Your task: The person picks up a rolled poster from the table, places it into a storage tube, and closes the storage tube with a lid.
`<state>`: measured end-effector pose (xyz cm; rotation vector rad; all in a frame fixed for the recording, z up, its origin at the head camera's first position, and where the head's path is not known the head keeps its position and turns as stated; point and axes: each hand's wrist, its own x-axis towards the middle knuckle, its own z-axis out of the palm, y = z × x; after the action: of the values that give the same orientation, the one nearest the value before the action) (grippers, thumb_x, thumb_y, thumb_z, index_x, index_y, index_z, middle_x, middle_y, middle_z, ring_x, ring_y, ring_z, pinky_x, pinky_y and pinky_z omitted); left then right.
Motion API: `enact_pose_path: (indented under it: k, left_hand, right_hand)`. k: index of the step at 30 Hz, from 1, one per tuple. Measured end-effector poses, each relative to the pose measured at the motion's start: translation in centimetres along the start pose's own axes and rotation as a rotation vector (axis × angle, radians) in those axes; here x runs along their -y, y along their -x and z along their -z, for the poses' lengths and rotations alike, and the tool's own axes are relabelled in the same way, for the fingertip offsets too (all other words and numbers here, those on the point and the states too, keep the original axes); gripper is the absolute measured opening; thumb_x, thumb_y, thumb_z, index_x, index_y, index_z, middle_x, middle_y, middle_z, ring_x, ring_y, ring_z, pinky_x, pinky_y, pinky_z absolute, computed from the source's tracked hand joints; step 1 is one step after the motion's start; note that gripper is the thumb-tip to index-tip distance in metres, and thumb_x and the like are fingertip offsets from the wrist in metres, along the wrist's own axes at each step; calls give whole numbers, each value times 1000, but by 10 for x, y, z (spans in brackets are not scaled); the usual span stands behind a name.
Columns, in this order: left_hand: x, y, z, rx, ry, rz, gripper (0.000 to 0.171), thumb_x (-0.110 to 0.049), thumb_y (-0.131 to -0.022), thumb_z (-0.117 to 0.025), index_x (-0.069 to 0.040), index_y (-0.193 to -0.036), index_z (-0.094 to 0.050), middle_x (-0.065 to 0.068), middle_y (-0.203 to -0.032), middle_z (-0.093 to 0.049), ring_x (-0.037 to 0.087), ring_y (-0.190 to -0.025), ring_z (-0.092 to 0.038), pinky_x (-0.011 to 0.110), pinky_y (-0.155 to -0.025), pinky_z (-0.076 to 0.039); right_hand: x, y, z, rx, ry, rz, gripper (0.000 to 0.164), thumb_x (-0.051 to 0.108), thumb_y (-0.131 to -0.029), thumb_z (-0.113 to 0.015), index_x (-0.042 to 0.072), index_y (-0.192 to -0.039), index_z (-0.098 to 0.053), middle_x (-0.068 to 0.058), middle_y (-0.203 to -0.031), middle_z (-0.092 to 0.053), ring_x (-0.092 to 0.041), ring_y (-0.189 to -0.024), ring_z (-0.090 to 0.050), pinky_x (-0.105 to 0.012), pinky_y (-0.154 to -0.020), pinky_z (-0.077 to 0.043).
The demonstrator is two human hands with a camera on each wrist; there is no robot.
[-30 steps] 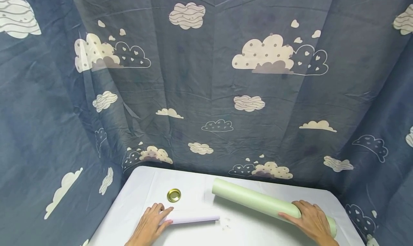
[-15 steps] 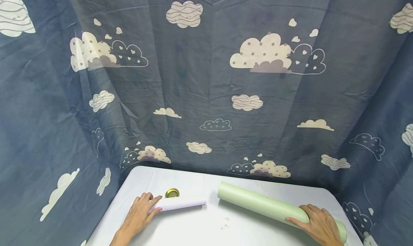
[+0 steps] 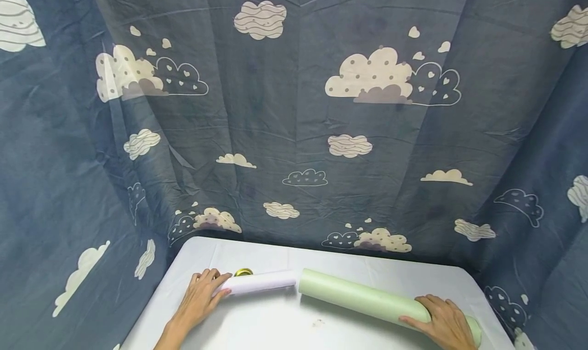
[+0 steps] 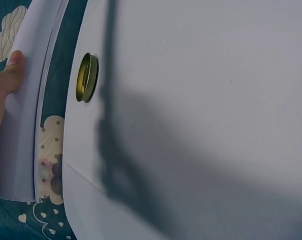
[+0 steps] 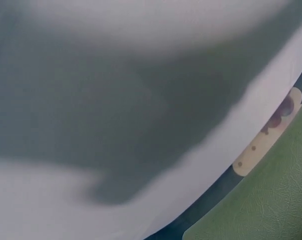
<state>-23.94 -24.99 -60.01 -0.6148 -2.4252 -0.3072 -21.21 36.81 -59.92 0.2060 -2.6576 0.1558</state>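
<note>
In the head view my left hand [image 3: 196, 296] grips the near-left end of a thin pale lilac roll [image 3: 262, 282]. The thumb lies along this roll [image 4: 28, 115] in the left wrist view, with the other fingers mostly out of sight. On the right, my right hand [image 3: 443, 319] holds a thicker light green roll [image 3: 358, 295] near its right end. Its grained green surface [image 5: 271, 185] fills a corner of the right wrist view, where the hand itself hardly shows. The inner ends of both rolls almost meet; whether they touch I cannot tell.
A shallow gold lid [image 4: 86, 77] lies on the white-covered table [image 3: 367, 263], partly hidden behind the lilac roll in the head view. Faint dark smudges [image 3: 318, 323] mark the cloth. A blue cloud-print curtain [image 3: 257, 110] hangs around the table.
My left hand has carried the lilac roll leftward and farther from me, so it covers part of the lid. The green roll shifted right, then back left, bringing its end close to the lilac one.
</note>
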Motion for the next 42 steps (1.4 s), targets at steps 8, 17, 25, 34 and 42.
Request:
enact_pose_path:
  k: [8,17,25,34,42]
  left_hand:
    - [-9,-6,-2,20,41,-20,39,-37,-85,-80,-19,-120,-77,-6,-92,-63,10,-85,-53,35,-78,-39]
    - [-20,-15,-1,24,53,-64,37,-38,-85,-79,-26,-120,-75,-9,-93,-61,8,-85,-51,35,-78,-40]
    - [-31,-21,-5,12,81,-102,35,-36,-86,-79,-27,-120,-75,-7,-97,-63,8,-88,-51,29,-75,-35]
    - [-48,-29,-6,61,110,-60,34,-36,-91,-76,-25,-123,-75,-4,-103,-66,12,-94,-54,32,-78,-39]
    - [-61,-31,-9,42,127,-68,35,-36,-90,-76,-26,-123,-76,-5,-101,-63,10,-91,-51,32,-78,-37]
  right_hand:
    - [11,-5,0,61,12,3,74,80,-60,-81,13,-91,-77,-1,-83,-73,-20,-69,-64,-34,-62,-41]
    - [16,-10,1,4,11,74,74,81,-58,-80,14,-90,-77,-1,-84,-74,-18,-68,-63,-33,-62,-41]
    - [28,-14,9,-51,-7,134,73,83,-55,-81,17,-87,-77,1,-83,-75,-19,-71,-67,-37,-63,-47]
    - [42,-21,14,-97,-3,193,77,88,-53,-77,17,-86,-77,3,-81,-74,-18,-70,-67,-38,-63,-49]
    - [51,-24,12,-170,-33,256,76,89,-55,-75,18,-83,-76,5,-77,-72,-14,-66,-65,-33,-59,-46]
